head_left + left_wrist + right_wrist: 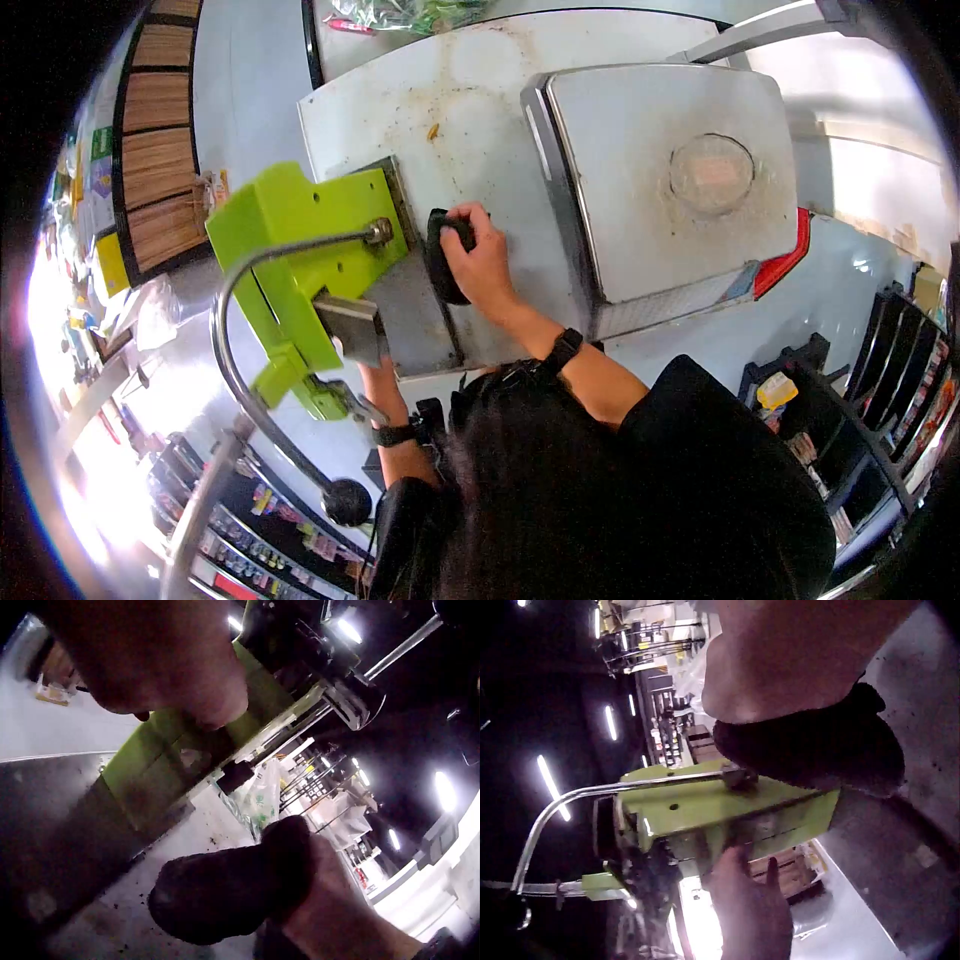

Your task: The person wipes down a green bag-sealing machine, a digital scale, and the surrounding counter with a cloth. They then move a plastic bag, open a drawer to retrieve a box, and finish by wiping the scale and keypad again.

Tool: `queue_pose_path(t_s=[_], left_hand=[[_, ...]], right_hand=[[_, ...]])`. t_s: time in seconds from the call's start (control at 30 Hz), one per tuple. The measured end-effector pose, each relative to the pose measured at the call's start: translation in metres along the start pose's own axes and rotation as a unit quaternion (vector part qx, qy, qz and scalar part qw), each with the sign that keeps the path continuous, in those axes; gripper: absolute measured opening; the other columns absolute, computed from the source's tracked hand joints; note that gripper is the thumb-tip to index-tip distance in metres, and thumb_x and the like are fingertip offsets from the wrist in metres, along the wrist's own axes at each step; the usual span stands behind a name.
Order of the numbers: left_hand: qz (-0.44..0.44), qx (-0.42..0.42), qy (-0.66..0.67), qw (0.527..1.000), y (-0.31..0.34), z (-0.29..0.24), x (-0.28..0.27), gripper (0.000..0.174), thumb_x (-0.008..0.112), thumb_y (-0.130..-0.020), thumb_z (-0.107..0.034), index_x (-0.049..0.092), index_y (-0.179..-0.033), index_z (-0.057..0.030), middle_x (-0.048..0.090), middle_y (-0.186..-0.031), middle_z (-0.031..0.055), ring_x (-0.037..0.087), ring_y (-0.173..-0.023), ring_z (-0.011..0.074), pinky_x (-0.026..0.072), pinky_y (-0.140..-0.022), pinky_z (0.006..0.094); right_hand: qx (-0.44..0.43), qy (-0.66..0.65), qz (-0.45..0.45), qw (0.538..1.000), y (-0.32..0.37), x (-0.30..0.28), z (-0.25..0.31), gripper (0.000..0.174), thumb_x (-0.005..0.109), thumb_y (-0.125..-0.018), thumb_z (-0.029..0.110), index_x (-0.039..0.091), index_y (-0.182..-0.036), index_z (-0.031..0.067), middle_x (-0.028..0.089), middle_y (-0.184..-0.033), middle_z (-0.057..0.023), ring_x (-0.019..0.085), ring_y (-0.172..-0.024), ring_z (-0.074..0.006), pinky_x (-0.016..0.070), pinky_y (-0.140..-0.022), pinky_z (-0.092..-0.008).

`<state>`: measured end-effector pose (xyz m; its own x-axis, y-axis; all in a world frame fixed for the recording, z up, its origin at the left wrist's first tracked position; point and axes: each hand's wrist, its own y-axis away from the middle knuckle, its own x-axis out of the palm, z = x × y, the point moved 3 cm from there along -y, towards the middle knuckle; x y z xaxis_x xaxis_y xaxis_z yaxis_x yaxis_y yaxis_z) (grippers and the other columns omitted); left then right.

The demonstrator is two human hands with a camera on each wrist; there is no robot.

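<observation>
My right hand (pixel 483 262) grips a dark, soft-looking elongated bundle (pixel 445 265) over the bench beside the green machine (pixel 300 225). In the left wrist view the bundle (pixel 214 892) has a rounded end and a fuzzy surface. My left hand (pixel 384 395) is at the machine's near side, partly hidden behind a grey metal plate (pixel 355 330). From the right wrist view, the left hand (pixel 751 911) reaches up with extended fingers right at the machine's green body. A curved metal lever (pixel 225 330) with a black knob (pixel 346 502) is attached to the machine.
A large grey metal box (pixel 640 130) stands right of my right hand. Crumbs and stains mark the white bench top (pixel 400 110). A clear plastic bag (pixel 410 15) lies beyond it. Wooden crates (pixel 160 150) are at the left, and black shelving (pixel 880 380) at the lower right.
</observation>
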<state>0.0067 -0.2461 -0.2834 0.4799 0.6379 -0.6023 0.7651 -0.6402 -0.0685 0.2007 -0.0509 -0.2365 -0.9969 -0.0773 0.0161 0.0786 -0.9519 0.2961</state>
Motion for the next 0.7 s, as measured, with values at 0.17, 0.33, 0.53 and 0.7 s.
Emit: queue_pose_path(t_s=[0.17,0.33,0.53,0.7], left_hand=[[0.068,-0.139,0.189,0.97,0.017,-0.056,0.023,0.032,0.054,-0.089,-0.012,0.052,-0.117,0.0028,0.056,-0.116,0.0033,0.049,-0.109,0.0171,0.0368,-0.097,0.0324],[0.343,-0.041,0.186,0.92,0.074,-0.097,0.047,0.067,0.055,-0.08,0.006,0.031,-0.141,-0.0085,0.036,-0.14,0.0134,0.034,-0.13,0.0213,0.0334,-0.103,0.0346],[0.346,-0.173,0.336,0.859,0.102,-0.106,0.041,0.075,0.065,-0.077,0.004,0.028,-0.142,-0.0046,0.036,-0.141,0.0132,0.036,-0.13,0.024,0.0302,-0.107,0.0353],[0.326,-0.232,0.242,0.884,0.112,-0.062,0.025,0.058,0.051,-0.077,0.017,0.037,-0.133,0.0044,0.038,-0.138,0.019,0.039,-0.127,0.0266,0.0363,-0.103,0.0388]], right_hand=[[0.131,-0.284,-0.034,0.949,0.022,-0.038,0.032,0.013,0.051,-0.092,0.015,0.054,-0.097,0.0037,0.056,-0.078,-0.0013,0.053,-0.066,-0.0101,0.0452,-0.058,-0.0252],[0.258,-0.456,0.034,0.851,0.05,-0.056,0.008,0.021,0.046,-0.093,0.027,0.057,-0.092,0.0094,0.06,-0.082,-0.0027,0.058,-0.077,-0.0151,0.048,-0.071,-0.0317],[0.355,-0.5,0.048,0.788,0.086,-0.06,0.015,0.032,0.042,-0.095,0.035,0.061,-0.088,0.0109,0.063,-0.086,-0.0049,0.061,-0.081,-0.0204,0.0501,-0.079,-0.0361],[0.265,-0.37,0.084,0.886,0.096,-0.081,-0.004,0.028,0.045,-0.096,0.031,0.058,-0.102,0.0068,0.062,-0.094,-0.006,0.059,-0.083,-0.019,0.048,-0.077,-0.033]])
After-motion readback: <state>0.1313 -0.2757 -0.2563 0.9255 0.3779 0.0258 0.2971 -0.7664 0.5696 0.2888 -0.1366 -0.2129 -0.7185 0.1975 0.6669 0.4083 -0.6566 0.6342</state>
